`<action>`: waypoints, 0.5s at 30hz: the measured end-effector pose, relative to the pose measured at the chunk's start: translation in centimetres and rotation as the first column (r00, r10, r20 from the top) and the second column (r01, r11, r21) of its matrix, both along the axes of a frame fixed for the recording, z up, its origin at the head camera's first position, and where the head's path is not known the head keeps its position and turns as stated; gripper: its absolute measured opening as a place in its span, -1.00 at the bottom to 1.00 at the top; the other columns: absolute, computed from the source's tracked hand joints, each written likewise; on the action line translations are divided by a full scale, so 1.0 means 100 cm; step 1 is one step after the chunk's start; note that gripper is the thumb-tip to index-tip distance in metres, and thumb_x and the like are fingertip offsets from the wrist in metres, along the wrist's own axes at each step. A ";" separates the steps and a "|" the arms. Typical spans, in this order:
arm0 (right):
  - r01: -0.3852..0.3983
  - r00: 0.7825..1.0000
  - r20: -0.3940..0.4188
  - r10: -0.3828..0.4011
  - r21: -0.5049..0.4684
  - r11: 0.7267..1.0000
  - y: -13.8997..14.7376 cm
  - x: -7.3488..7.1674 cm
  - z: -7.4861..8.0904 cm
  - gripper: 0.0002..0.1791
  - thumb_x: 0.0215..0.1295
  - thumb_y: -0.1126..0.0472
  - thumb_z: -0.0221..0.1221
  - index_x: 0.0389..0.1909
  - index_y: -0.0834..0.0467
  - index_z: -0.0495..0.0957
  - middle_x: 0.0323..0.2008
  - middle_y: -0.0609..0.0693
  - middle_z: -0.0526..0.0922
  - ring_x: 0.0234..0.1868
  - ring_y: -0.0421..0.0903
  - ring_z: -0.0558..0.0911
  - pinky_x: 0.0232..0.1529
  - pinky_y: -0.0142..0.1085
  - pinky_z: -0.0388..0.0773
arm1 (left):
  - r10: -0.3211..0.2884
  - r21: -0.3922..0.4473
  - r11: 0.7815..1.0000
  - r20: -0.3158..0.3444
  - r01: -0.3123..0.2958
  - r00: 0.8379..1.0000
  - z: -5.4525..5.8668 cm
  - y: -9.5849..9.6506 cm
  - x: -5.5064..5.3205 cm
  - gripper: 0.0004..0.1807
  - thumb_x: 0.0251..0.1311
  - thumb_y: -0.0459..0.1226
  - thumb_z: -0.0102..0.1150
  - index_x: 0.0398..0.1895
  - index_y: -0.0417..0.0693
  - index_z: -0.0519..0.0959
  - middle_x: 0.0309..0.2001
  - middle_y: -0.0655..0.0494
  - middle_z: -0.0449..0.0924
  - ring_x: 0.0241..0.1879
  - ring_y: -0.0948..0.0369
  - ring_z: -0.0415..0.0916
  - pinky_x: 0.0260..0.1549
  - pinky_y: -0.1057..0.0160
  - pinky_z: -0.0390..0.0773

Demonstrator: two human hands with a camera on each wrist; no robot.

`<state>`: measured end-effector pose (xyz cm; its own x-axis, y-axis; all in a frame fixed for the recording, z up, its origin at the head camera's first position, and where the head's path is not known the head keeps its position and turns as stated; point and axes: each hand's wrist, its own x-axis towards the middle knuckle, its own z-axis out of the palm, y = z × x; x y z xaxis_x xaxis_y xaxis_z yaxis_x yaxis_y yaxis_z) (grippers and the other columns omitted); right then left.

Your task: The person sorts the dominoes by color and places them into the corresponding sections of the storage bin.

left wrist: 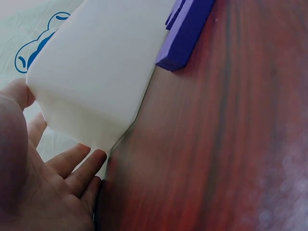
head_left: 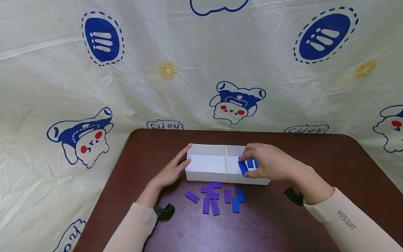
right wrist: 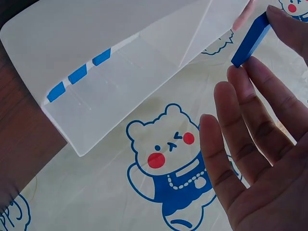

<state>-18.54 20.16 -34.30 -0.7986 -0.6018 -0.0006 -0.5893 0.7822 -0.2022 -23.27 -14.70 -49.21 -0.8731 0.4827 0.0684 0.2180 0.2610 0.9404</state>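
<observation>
A white two-compartment box (head_left: 207,177) lies lengthwise across the table. Over its right compartment, my right hand (head_left: 271,161) pinches a blue block (right wrist: 251,41), flat and rectangular, between thumb and fingertips. Inside that compartment, several blue blocks (right wrist: 78,73) stand spaced in a row, partly hidden by my hand in the head view. My left hand (head_left: 170,172) touches the box's left end, its fingers spread and fairly straight with the thumb near the front corner. The left compartment shows a bare white floor.
Several purple blocks (head_left: 215,207) lie scattered on the brown table (head_left: 267,224) in front of the box, some overlapping. Two blue blocks (head_left: 235,205) lie to their right. Behind the table hangs a pale printed cloth (head_left: 141,94). Dark bands (head_left: 164,211) circle both wrists.
</observation>
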 end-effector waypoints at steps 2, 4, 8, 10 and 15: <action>0.008 1.000 -0.001 -0.008 -0.002 1.000 0.001 -0.002 0.000 -0.59 0.08 0.01 0.55 -0.03 0.02 0.79 -0.03 -0.06 0.69 -0.09 -0.04 0.64 -0.01 -0.07 0.69 | 0.001 -0.001 1.000 0.001 -0.001 1.000 0.001 0.000 0.000 -0.32 0.63 -0.09 -0.08 0.70 0.26 -0.03 0.65 -0.04 0.06 0.61 -0.07 0.08 0.52 -0.21 0.16; 0.019 1.000 -0.002 -0.019 -0.006 1.000 0.002 -0.004 -0.001 -0.58 0.08 0.01 0.56 -0.02 0.02 0.79 -0.04 -0.05 0.69 -0.08 -0.03 0.64 -0.02 -0.06 0.70 | 0.004 -0.003 1.000 0.003 -0.004 1.000 0.001 0.001 0.000 -0.32 0.63 -0.09 -0.08 0.70 0.27 -0.03 0.64 -0.05 0.08 0.61 -0.07 0.09 0.52 -0.21 0.16; 0.040 0.999 -0.011 -0.041 -0.011 0.999 0.002 -0.007 -0.002 -0.58 0.07 0.00 0.56 -0.03 0.02 0.79 -0.03 -0.05 0.69 -0.06 -0.02 0.65 0.00 -0.04 0.70 | 0.002 0.003 1.000 0.003 -0.002 1.000 0.002 0.001 0.001 -0.32 0.63 -0.08 -0.08 0.69 0.33 -0.03 0.65 -0.05 0.07 0.61 -0.07 0.08 0.52 -0.22 0.16; 0.047 0.999 -0.015 -0.047 -0.012 0.999 0.001 -0.008 -0.003 -0.58 0.07 0.00 0.56 -0.04 0.02 0.79 -0.04 -0.06 0.69 -0.07 -0.05 0.64 -0.01 -0.05 0.70 | 0.001 0.004 1.000 -0.002 -0.001 1.000 0.001 0.001 0.000 -0.33 0.64 -0.09 -0.09 0.69 0.34 -0.03 0.65 -0.05 0.06 0.62 -0.08 0.07 0.53 -0.23 0.14; 0.066 0.998 -0.018 -0.066 -0.009 0.998 -0.002 -0.013 -0.005 -0.58 0.07 -0.01 0.56 -0.05 0.03 0.79 -0.08 -0.07 0.69 -0.12 -0.11 0.62 -0.04 -0.07 0.68 | 0.002 0.001 1.000 -0.004 -0.002 1.000 0.000 0.001 0.000 -0.33 0.63 -0.08 -0.09 0.69 0.32 -0.02 0.67 0.00 0.03 0.63 -0.06 0.05 0.53 -0.22 0.12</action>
